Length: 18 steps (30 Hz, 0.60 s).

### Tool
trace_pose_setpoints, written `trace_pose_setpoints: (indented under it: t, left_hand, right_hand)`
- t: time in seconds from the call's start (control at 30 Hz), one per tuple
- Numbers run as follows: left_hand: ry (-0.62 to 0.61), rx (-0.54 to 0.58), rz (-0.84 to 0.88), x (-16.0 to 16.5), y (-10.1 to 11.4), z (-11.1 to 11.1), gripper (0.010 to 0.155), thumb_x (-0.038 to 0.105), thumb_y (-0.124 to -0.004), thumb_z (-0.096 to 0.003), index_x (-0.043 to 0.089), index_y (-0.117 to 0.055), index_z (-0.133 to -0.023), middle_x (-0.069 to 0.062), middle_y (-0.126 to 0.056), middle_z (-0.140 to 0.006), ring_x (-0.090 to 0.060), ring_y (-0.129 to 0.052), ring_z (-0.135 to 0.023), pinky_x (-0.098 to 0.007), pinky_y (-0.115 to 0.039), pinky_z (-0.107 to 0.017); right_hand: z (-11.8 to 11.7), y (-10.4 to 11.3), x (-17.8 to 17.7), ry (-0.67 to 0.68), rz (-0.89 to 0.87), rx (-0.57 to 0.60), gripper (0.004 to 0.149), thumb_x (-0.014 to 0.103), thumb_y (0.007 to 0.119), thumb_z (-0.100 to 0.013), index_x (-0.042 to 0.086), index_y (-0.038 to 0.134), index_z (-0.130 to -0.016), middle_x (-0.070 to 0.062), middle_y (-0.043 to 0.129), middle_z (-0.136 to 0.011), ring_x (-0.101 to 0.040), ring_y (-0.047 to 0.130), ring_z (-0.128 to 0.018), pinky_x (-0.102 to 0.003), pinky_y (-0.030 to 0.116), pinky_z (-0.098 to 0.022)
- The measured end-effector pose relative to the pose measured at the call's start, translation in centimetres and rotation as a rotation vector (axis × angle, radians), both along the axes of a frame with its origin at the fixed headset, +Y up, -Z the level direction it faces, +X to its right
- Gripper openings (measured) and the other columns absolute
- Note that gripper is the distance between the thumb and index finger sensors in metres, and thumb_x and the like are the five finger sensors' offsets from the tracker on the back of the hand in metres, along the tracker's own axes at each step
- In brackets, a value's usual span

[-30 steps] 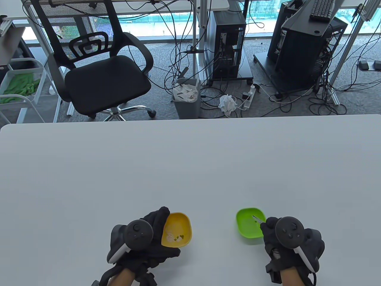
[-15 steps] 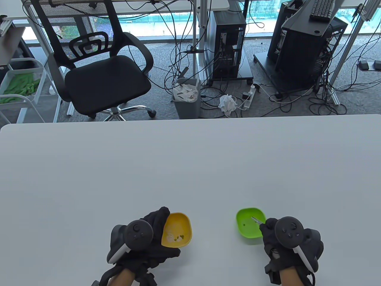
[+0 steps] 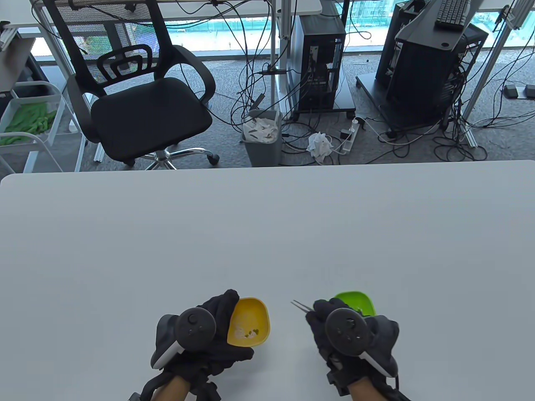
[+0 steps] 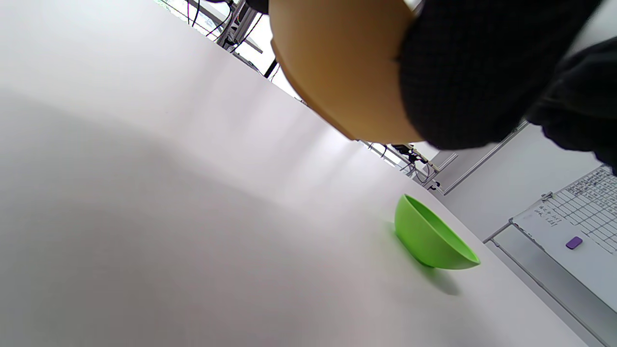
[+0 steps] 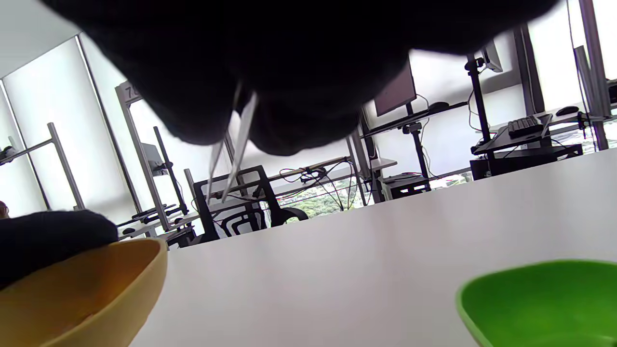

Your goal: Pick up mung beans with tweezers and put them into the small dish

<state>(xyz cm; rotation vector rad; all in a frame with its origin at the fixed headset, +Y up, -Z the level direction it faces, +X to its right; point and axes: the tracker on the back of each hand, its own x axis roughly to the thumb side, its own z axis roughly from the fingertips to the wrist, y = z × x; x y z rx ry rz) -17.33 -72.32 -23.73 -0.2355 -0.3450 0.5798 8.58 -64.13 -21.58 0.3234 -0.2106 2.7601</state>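
- While the right hand (image 3: 353, 334) pinches the tweezers (image 3: 301, 305), their tips stand slightly apart in the right wrist view, carrying nothing I can see, and point toward ten o'clock.
- The left hand's (image 3: 200, 334) fingers curl around the yellow dish (image 3: 250, 321), apparently tipping it off the table (image 3: 267, 234) to offer its contents.
- Small dark specks, likely the mung beans (image 3: 252, 333), lie by its six o'clock wall.
- The green dish (image 3: 358, 301), the likely target, sits at three o'clock, partly behind the right hand.
- Open tabletop lies between the dishes; the near edge is close.
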Motion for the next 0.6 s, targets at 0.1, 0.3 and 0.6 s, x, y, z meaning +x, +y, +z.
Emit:
trace_pose_setpoints:
  t: [0.1, 0.3, 0.6]
  left_hand:
    - [0.002, -0.002, -0.001, 0.0, 0.0, 0.0, 0.120, 0.059, -0.098, -0.0339, 0.017, -0.020, -0.115, -0.011, -0.032, -0.119, -0.045, -0.036, -0.113, -0.068, -0.027, -0.078]
    - [0.003, 0.004, 0.004, -0.1, 0.1, 0.0, 0.120, 0.059, -0.098, -0.0336, 0.017, -0.020, -0.115, -0.010, -0.032, -0.119, -0.045, -0.036, -0.113, -0.068, -0.027, -0.078]
    - [0.000, 0.008, 0.001, 0.0, 0.0, 0.0, 0.120, 0.059, -0.098, -0.0335, 0.017, -0.020, -0.115, -0.010, -0.033, -0.119, -0.045, -0.036, -0.113, -0.068, -0.027, -0.078]
  right_hand:
    - [0.3, -0.3, -3.4, 0.090, 0.069, -0.020, 0.036, 0.033, 0.090, -0.046, 0.006, 0.097, -0.069, -0.016, 0.097, -0.054, -0.009, 0.092, -0.024, -0.028, 0.086, -0.016]
    - [0.8, -1.6, -6.0, 0.154, 0.175, -0.054, 0.037, 0.033, 0.090, -0.046, 0.006, 0.097, -0.069, -0.016, 0.097, -0.054, -0.009, 0.092, -0.025, -0.028, 0.086, -0.016]
    - [1.0, -2.4, -6.7, 0.166, 0.214, -0.079, 0.037, 0.033, 0.091, -0.046, 0.006, 0.097, -0.069, -0.016, 0.097, -0.054, -0.009, 0.092, -0.025, -0.028, 0.086, -0.016]
